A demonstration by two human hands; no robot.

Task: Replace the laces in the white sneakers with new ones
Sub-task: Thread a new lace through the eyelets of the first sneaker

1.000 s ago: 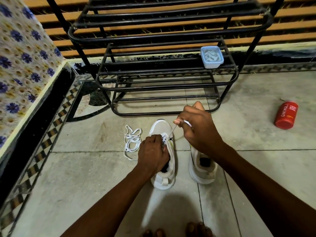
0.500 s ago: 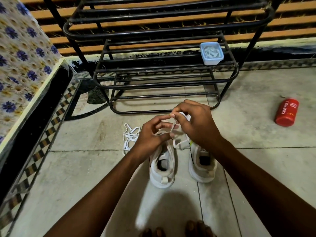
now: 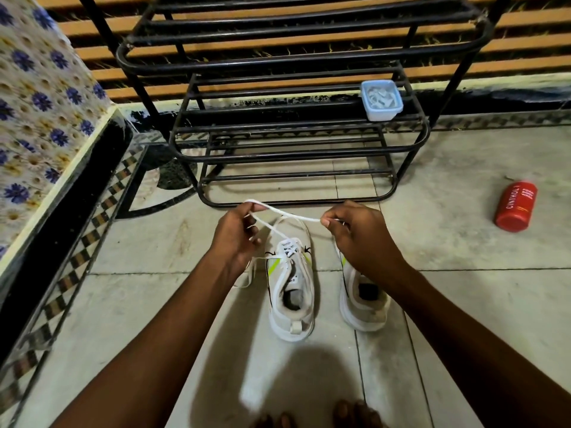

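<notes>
- White lace (image 3: 290,215) is stretched between the two hands above the floor, one strand running down from the left hand's fingertips to the eyelets of the left sneaker (image 3: 290,288).
- Left hand (image 3: 238,236) has its fingers curled round the lace, which loops out over the top of the thumb and forefinger.
- Right hand (image 3: 355,239) pinches the other end of the lace between thumb and forefinger, the remaining fingers curled in.
- Left sneaker stands on the tiled floor (image 3: 463,304) just below and between both sets of fingers, toe pointing away, partly laced near the toe.
- Right sneaker (image 3: 364,301) stands just beside it, under the right wrist, its front part hidden by that hand.
- Loose lace (image 3: 247,274) lies on the floor under the left wrist, mostly hidden.
- Black metal shoe rack (image 3: 293,143) stands just beyond the fingertips; a pale blue plastic tub (image 3: 381,100) sits on its right side.
- Red can (image 3: 515,206) lies on its side well to the right of the right hand.
- Flowered cloth (image 3: 40,118) fills the far left.
- Bare toes (image 3: 355,415) show at the bottom edge.
</notes>
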